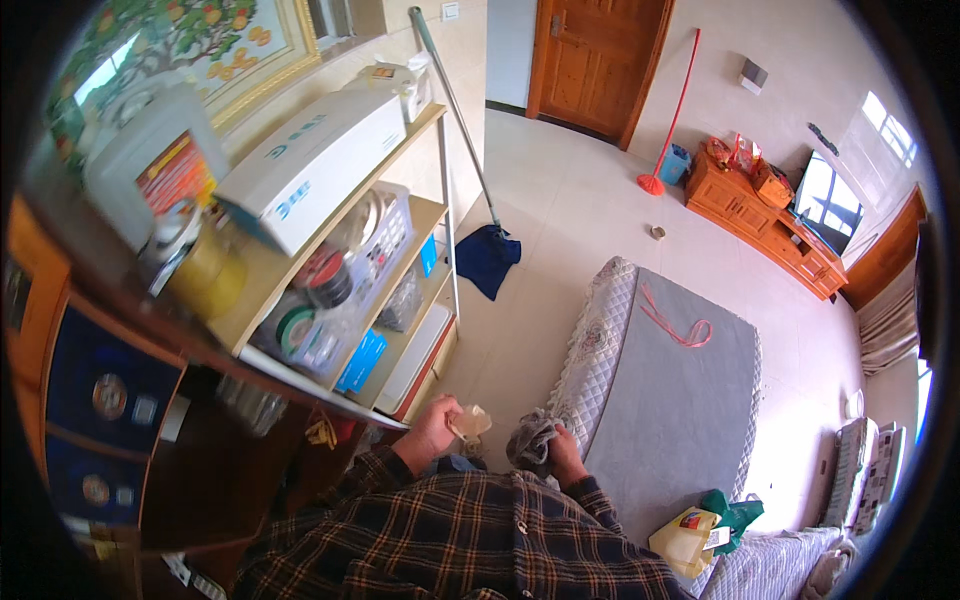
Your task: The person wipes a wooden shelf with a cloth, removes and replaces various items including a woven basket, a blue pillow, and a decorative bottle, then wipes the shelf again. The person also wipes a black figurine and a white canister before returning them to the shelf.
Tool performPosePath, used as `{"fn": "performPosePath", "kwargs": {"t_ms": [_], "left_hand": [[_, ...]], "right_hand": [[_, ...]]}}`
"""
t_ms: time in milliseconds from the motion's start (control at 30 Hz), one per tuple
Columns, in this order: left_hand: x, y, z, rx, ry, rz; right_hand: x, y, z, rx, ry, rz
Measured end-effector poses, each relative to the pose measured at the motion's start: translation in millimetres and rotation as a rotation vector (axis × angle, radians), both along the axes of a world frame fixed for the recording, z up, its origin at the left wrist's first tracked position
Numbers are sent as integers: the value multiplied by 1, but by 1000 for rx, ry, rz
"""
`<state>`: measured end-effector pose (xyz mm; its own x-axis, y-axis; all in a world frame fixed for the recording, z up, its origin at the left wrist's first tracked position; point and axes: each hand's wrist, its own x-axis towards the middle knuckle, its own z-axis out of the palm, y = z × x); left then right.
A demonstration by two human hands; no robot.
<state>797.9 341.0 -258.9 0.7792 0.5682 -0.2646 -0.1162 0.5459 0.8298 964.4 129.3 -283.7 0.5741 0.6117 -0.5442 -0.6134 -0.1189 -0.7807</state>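
Observation:
My left hand grips a small pale, translucent piece, perhaps crumpled tape or plastic; I cannot tell which. To its right, my right hand is closed around a bunched grey cloth. Both hands are held in front of my plaid shirt, a short way apart. The left one is close to the lower end of a shelf rack. Beside the right one lies the quilted edge of a couch with a grey cover. A pink cord rests on that cover.
A long white box and a plastic jug top the rack. Rolls of tape sit below. A mop with a dark blue cloth leans beside it. A tape roll lies on the floor. Bags occupy the couch's near end.

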Motion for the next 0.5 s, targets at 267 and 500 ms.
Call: {"fn": "performPosePath", "kwargs": {"t_ms": [267, 500], "left_hand": [[118, 69, 39, -343, 18, -36], [197, 129, -9, -341, 134, -107]], "right_hand": [[90, 53, 6, -21, -46, -144], [184, 109, 19, -92, -167, -145]]}}
